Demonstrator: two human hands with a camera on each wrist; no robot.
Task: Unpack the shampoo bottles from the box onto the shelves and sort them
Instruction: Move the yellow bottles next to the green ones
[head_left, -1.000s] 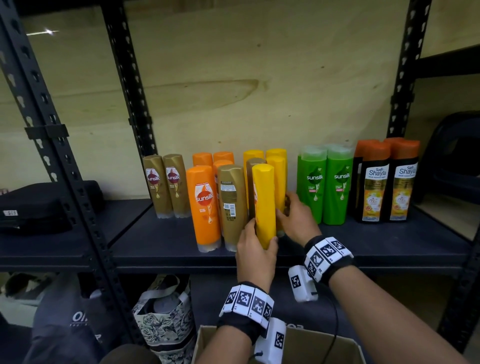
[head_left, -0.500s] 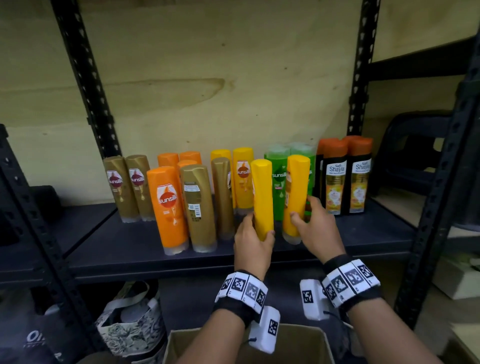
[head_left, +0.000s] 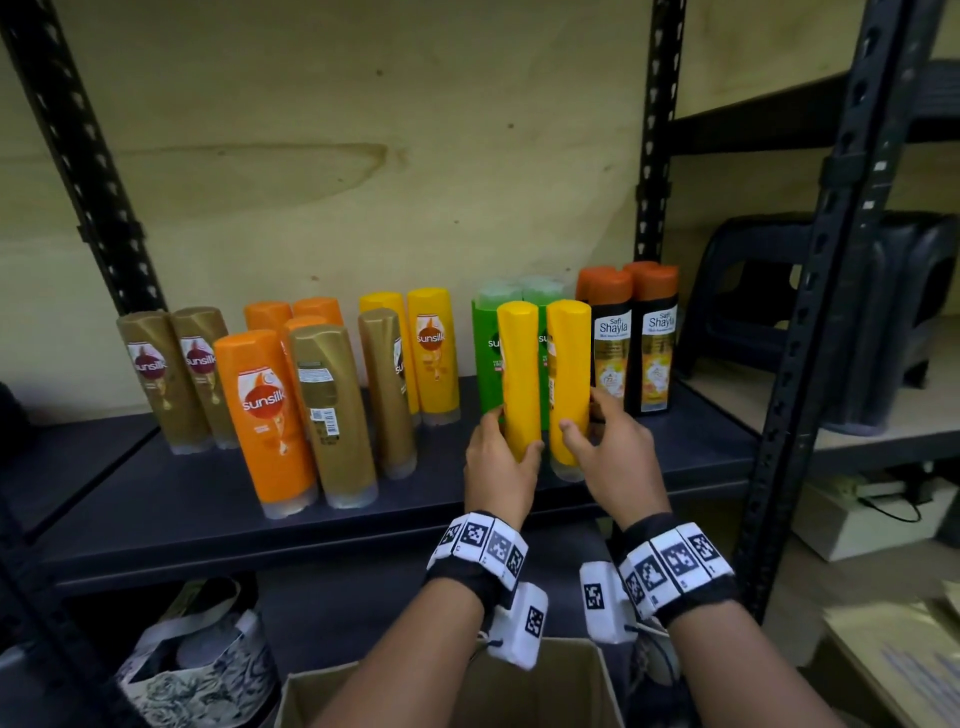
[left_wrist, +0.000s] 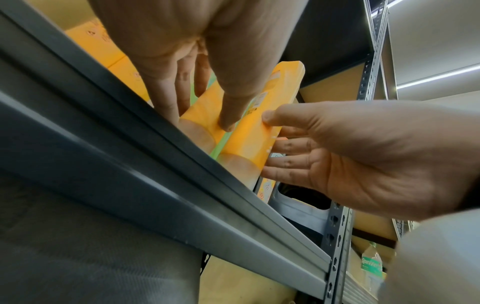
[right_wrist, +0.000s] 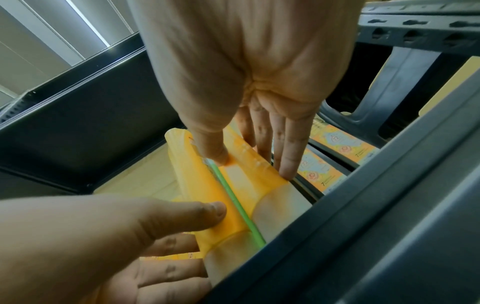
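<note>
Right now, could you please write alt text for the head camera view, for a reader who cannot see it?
A person's left hand and right hand each grip a tall yellow plastic shampoo bottle, upright side by side on a dark metal shelf. Gold, orange, yellow, green and black bottles stand around them.

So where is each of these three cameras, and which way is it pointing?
Head: worn on the head, looking down at the shelf; both forearms, left hand, right hand show.
Left wrist: below the shelf edge, looking up along the left hand's fingers; the right hand shows too.
Right wrist: likewise, along the right hand.
All share the two yellow bottles.
</note>
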